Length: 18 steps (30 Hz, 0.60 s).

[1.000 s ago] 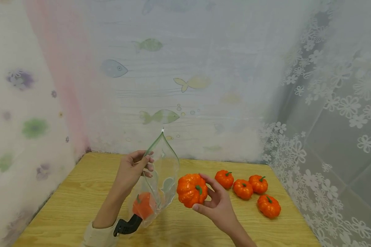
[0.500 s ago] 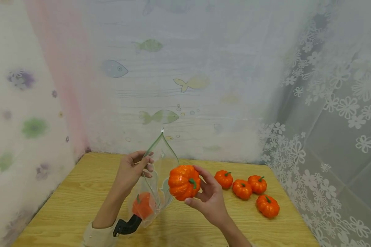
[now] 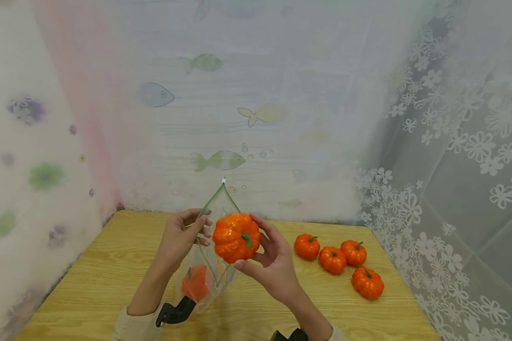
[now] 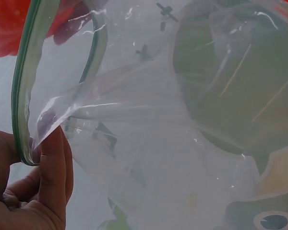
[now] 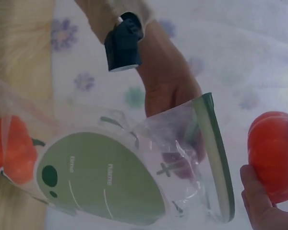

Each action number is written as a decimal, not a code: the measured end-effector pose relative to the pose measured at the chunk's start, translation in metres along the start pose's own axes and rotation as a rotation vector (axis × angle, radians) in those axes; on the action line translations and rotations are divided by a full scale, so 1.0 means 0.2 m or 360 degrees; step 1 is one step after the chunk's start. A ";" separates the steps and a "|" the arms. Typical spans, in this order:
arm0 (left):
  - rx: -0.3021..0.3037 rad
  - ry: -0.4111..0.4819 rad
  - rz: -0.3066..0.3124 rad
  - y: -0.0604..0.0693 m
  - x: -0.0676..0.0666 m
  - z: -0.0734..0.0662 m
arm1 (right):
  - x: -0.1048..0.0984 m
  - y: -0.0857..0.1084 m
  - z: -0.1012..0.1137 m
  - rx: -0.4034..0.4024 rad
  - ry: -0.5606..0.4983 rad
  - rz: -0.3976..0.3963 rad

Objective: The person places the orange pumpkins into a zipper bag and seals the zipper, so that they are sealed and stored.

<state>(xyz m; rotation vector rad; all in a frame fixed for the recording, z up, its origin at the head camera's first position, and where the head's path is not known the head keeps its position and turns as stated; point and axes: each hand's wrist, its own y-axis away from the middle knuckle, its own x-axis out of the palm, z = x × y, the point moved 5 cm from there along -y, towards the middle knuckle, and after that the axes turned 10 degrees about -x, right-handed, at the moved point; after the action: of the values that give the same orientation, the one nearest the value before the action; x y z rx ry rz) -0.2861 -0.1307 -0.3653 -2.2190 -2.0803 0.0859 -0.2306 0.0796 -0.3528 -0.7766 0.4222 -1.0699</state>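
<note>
A clear bag is pinched by the left hand; outside its mouth, a pumpkin is gripped by the right hand. Four pumpkins are noted near the desk's right edge.

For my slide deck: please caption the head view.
Left hand holds a clear bag open; right hand holds a pumpkin near its mouth.
</note>
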 end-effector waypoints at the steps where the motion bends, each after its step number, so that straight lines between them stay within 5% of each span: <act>1: -0.0002 -0.0007 -0.0001 0.00 0.00 0.00 | 0.01 -0.01 0.00 0.0025 0.0008 -0.0001; 18: -0.0077 -0.0088 -0.0040 0.01 0.00 -0.01 | 0.09 -0.12 -0.07 0.0390 0.0331 0.0000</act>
<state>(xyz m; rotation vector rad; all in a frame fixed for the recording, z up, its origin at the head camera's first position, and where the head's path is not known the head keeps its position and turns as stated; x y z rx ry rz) -0.2845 -0.1313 -0.3637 -2.2424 -2.1604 0.0972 -0.2461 0.0518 -0.3428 -0.4498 0.4567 -1.1820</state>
